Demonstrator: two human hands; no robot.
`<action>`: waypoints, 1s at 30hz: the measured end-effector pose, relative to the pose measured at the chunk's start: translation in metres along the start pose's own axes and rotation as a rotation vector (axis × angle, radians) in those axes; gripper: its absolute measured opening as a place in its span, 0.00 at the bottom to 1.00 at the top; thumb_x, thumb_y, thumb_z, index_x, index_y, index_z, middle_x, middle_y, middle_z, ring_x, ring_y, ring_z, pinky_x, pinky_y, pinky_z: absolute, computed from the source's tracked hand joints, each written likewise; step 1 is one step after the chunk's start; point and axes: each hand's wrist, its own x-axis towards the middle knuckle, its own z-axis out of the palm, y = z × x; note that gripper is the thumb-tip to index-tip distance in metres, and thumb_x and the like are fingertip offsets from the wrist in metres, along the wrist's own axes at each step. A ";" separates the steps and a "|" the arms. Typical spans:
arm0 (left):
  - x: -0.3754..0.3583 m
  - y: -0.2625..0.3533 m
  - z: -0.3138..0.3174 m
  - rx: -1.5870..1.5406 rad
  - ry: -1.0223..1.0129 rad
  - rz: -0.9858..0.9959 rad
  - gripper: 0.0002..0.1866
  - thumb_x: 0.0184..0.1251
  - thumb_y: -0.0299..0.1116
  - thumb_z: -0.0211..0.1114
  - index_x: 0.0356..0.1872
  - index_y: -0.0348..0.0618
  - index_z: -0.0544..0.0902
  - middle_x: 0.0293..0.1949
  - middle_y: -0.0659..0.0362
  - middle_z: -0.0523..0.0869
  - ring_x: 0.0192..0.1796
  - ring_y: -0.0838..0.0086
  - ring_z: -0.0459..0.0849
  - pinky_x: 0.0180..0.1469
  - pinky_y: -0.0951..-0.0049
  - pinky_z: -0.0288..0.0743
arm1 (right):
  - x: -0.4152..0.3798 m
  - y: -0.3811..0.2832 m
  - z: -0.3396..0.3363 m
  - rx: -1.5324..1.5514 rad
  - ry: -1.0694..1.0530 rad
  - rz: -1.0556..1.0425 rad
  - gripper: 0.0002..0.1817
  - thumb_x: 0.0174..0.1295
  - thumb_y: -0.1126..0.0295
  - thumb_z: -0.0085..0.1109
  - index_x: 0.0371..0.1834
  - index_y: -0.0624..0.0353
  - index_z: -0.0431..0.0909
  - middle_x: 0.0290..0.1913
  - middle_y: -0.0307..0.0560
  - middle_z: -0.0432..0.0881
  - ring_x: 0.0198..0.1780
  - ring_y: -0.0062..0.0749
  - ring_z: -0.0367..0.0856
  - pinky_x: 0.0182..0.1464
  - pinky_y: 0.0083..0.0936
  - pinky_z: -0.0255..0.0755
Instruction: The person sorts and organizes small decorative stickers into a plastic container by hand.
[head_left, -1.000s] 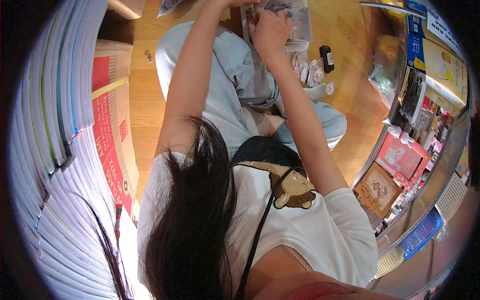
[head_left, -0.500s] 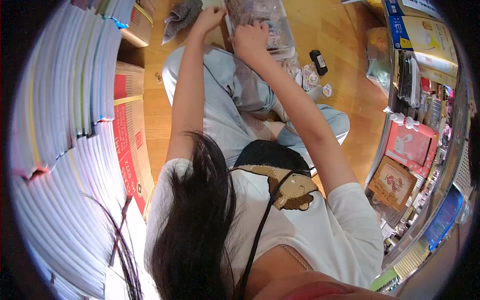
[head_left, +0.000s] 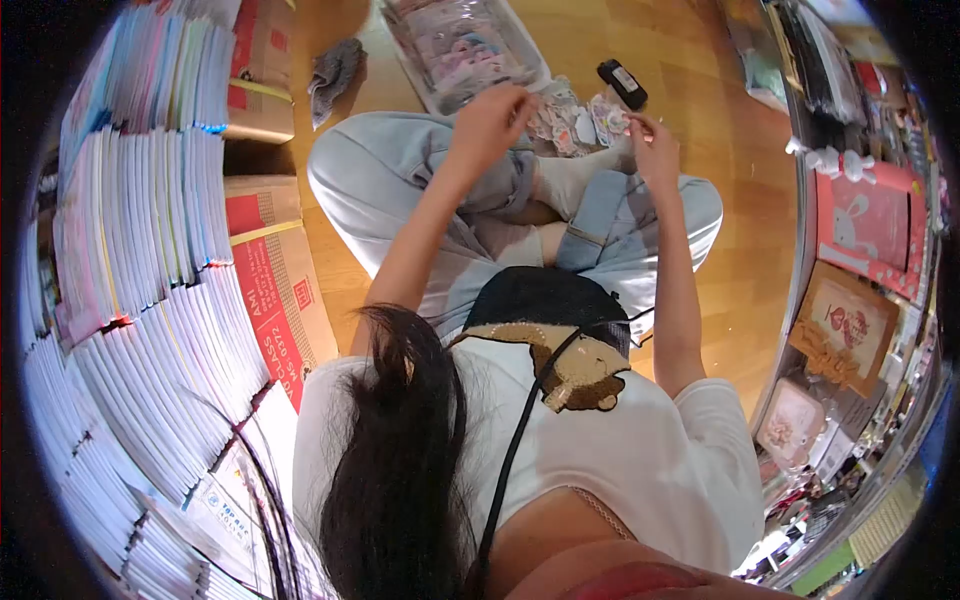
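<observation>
My left hand (head_left: 492,122) is beside the near right corner of a clear plastic box (head_left: 532,48), with its fingers loosely bent and apart. Nothing shows in it. To its right lies a pile of small cut-out stickers (head_left: 566,124) on the floor, pastel and white, some overlapping. My right hand (head_left: 655,152) is at the right end of that pile, thumb and forefinger pinched on the edge of a small sticker (head_left: 612,120). Inside the box are several flat packets (head_left: 462,45) in clear wrapping.
A black device with a white label (head_left: 622,84) lies just beyond the stickers. A grey cloth (head_left: 335,78) is on the floor to the left. Stacked booklets (head_left: 140,215) and cardboard boxes (head_left: 275,285) line the left side. Shelves with a pink rabbit frame (head_left: 868,228) stand on the right.
Both hands have left the box. My left hand has come to the box's near corner, my right hand to the stickers on the right. The whole view has shifted.
</observation>
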 end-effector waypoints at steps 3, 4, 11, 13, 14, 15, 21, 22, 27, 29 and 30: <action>0.005 -0.021 0.060 0.150 -0.183 0.123 0.10 0.59 0.34 0.63 0.40 0.44 0.81 0.40 0.57 0.83 0.43 0.62 0.81 0.44 0.65 0.75 | -0.022 0.020 0.005 0.043 0.115 0.050 0.12 0.63 0.62 0.53 0.40 0.55 0.82 0.32 0.50 0.84 0.36 0.38 0.83 0.41 0.30 0.74; 0.010 -0.027 0.074 0.211 -0.216 0.179 0.10 0.58 0.35 0.63 0.41 0.45 0.81 0.40 0.58 0.83 0.45 0.62 0.81 0.45 0.64 0.75 | -0.029 0.028 0.009 0.038 0.140 0.064 0.12 0.63 0.63 0.53 0.40 0.55 0.82 0.32 0.50 0.84 0.36 0.38 0.83 0.41 0.30 0.74; 0.028 -0.040 0.123 0.457 -0.384 0.318 0.20 0.60 0.41 0.61 0.52 0.47 0.78 0.54 0.58 0.79 0.54 0.61 0.78 0.55 0.62 0.72 | -0.025 0.022 0.011 0.178 0.217 0.083 0.10 0.62 0.65 0.54 0.38 0.55 0.83 0.28 0.49 0.82 0.31 0.38 0.82 0.38 0.30 0.73; 0.029 -0.032 0.133 0.547 -0.466 0.321 0.20 0.61 0.43 0.59 0.52 0.47 0.78 0.55 0.57 0.79 0.55 0.62 0.78 0.56 0.60 0.71 | -0.025 0.027 0.013 0.236 0.255 0.074 0.09 0.62 0.66 0.54 0.38 0.55 0.83 0.27 0.49 0.82 0.29 0.36 0.81 0.37 0.29 0.73; 0.028 -0.031 0.141 0.608 -0.537 0.355 0.20 0.61 0.43 0.59 0.51 0.47 0.78 0.54 0.58 0.80 0.56 0.62 0.78 0.57 0.60 0.70 | -0.025 0.029 0.014 0.266 0.269 0.066 0.09 0.62 0.67 0.54 0.37 0.56 0.83 0.26 0.48 0.82 0.28 0.34 0.81 0.36 0.28 0.72; 0.026 -0.031 0.147 0.670 -0.605 0.388 0.20 0.60 0.44 0.59 0.51 0.47 0.79 0.54 0.58 0.80 0.56 0.63 0.78 0.58 0.60 0.70 | -0.024 0.028 0.013 0.296 0.283 0.054 0.09 0.62 0.67 0.54 0.37 0.56 0.83 0.25 0.48 0.81 0.27 0.33 0.81 0.35 0.27 0.72; 0.018 -0.023 0.148 0.674 -0.546 0.371 0.16 0.59 0.42 0.60 0.45 0.47 0.82 0.48 0.56 0.84 0.53 0.64 0.80 0.58 0.60 0.70 | -0.028 0.017 0.006 0.419 0.303 0.062 0.08 0.63 0.69 0.54 0.38 0.57 0.83 0.25 0.44 0.82 0.27 0.26 0.81 0.35 0.23 0.73; 0.018 -0.015 0.142 0.602 -0.491 0.334 0.15 0.59 0.41 0.61 0.44 0.47 0.83 0.46 0.56 0.84 0.52 0.64 0.81 0.57 0.60 0.70 | -0.028 0.014 0.003 0.417 0.297 0.080 0.09 0.63 0.69 0.54 0.39 0.57 0.83 0.26 0.44 0.83 0.28 0.25 0.81 0.36 0.22 0.73; 0.010 0.014 0.111 -0.090 -0.139 -0.198 0.11 0.65 0.37 0.61 0.39 0.39 0.83 0.39 0.55 0.86 0.44 0.68 0.84 0.44 0.69 0.74 | -0.029 0.010 0.003 0.381 0.287 0.111 0.11 0.62 0.66 0.56 0.45 0.55 0.82 0.31 0.45 0.84 0.33 0.24 0.82 0.38 0.22 0.74; 0.000 0.014 0.105 -0.551 -0.028 -0.485 0.13 0.68 0.37 0.60 0.39 0.35 0.81 0.36 0.57 0.84 0.44 0.70 0.84 0.44 0.72 0.75 | -0.029 0.011 0.015 0.435 0.157 0.071 0.13 0.61 0.64 0.59 0.46 0.56 0.81 0.33 0.44 0.84 0.34 0.23 0.81 0.39 0.21 0.73; -0.010 0.016 0.106 -0.851 0.015 -0.659 0.14 0.70 0.37 0.58 0.40 0.32 0.79 0.36 0.59 0.81 0.44 0.71 0.83 0.47 0.74 0.75 | -0.030 0.010 0.021 0.461 0.088 0.052 0.14 0.61 0.63 0.61 0.46 0.56 0.81 0.33 0.43 0.84 0.35 0.22 0.81 0.40 0.20 0.73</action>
